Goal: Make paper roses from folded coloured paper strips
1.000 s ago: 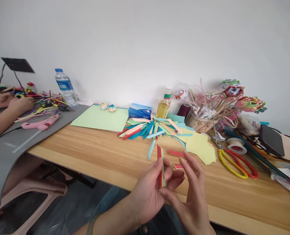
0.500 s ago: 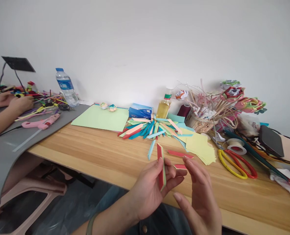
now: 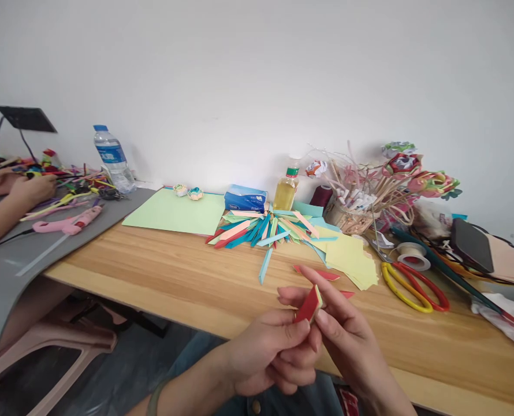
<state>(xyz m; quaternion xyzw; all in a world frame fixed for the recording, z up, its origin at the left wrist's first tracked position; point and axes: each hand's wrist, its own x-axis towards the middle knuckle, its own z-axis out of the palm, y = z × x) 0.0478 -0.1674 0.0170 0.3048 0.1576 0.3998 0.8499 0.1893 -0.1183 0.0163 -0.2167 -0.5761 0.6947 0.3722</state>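
My left hand [image 3: 278, 346] grips a folded paper strip [image 3: 309, 305], red on its face with a pale yellow-green edge, thumb pressed against the lower part. From the right, my right hand [image 3: 347, 335] pinches the same strip by its side, thumb below and index finger stretched past the upper end. Fingers hide the strip's lower part. Just beyond the hands lie a red folded strip [image 3: 321, 274] and another red strip, partly covered. Farther back a light blue strip [image 3: 264, 267] points toward a fanned pile of folded strips [image 3: 261, 231] in teal, red, peach and green.
Yellow paper sheets [image 3: 352, 257], scissors [image 3: 413, 288] and a wire spool [image 3: 413, 255] lie to the right. Behind stand a bottle of yellow liquid [image 3: 285, 193], a tissue pack [image 3: 245, 199] and a basket of paper flowers [image 3: 352, 216]. A co-worker's hands [image 3: 34, 189] are left, near a pink glue gun [image 3: 69, 222].
The right hand has come in from the right and taken hold of the strip. The strip has turned from upright to slanting, its top now leaning right. The view has shifted slightly.
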